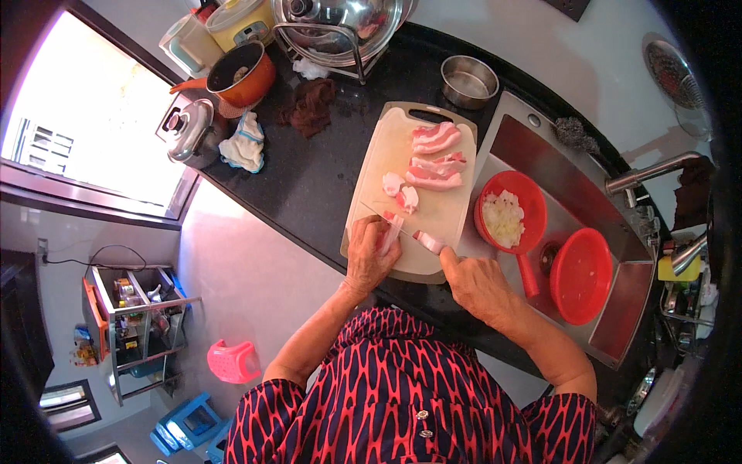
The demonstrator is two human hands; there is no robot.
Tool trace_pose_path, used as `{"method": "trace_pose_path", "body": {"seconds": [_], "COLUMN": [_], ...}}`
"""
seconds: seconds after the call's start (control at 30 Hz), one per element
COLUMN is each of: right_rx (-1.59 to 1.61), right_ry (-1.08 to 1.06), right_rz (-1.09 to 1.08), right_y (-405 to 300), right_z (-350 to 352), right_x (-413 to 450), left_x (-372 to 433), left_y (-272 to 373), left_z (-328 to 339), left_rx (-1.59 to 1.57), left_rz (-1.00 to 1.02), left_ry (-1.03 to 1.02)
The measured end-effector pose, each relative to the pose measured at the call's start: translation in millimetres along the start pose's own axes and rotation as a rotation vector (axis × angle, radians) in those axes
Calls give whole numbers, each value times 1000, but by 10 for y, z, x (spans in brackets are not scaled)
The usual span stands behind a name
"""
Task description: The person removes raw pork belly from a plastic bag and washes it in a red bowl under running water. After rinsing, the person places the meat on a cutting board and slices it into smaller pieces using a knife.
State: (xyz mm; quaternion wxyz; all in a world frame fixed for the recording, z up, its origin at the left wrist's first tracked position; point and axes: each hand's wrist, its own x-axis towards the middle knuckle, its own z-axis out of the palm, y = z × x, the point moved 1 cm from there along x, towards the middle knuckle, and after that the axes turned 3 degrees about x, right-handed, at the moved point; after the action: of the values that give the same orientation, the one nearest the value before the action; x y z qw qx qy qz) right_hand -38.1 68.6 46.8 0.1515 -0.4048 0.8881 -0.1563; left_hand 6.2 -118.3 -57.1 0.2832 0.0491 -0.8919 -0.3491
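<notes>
On the dark countertop lies a pale cutting board (371, 168) with a dark handle slot. My left hand (371, 252) presses a strip of raw pork belly (392, 229) near the board's lower left edge. A kitchen knife (400, 228) is in my right hand (478, 284), its thin blade running diagonally against the end of that strip. One cut piece of pork (429, 242) lies beside the blade, close to my right fingers. Farther up the board are two small pieces (407, 199) and, above them, several long strips of pork belly (436, 138).
Right of the board, a steel sink (524, 145) holds a red handled strainer (536, 200) with chopped pale pieces and a red basin (581, 275). A steel bowl (469, 82) stands behind. An orange saucepan (249, 75), cloths (243, 144) and a lidded pot (194, 130) sit at left.
</notes>
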Motion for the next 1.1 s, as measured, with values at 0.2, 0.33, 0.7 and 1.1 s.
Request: {"method": "trace_pose_path", "body": {"seconds": [0.2,0.33,0.7,1.1], "right_rx": [96,140,198,154], "right_ry": [-16,-19,24,39], "right_rz": [18,11,13,30], "right_y": [41,-1,-78,-32], "right_z": [107,87,305,527], "right_x": [67,243,524,782], "left_x": [35,57,38,-2], "left_y": [-24,-56,-67,-53], "left_z": [-9,9,11,50], "left_rx": [5,-11,-100,-68], "left_rz": [3,0,-150,-77], "left_ry": [-27,-19,-86,-76]}}
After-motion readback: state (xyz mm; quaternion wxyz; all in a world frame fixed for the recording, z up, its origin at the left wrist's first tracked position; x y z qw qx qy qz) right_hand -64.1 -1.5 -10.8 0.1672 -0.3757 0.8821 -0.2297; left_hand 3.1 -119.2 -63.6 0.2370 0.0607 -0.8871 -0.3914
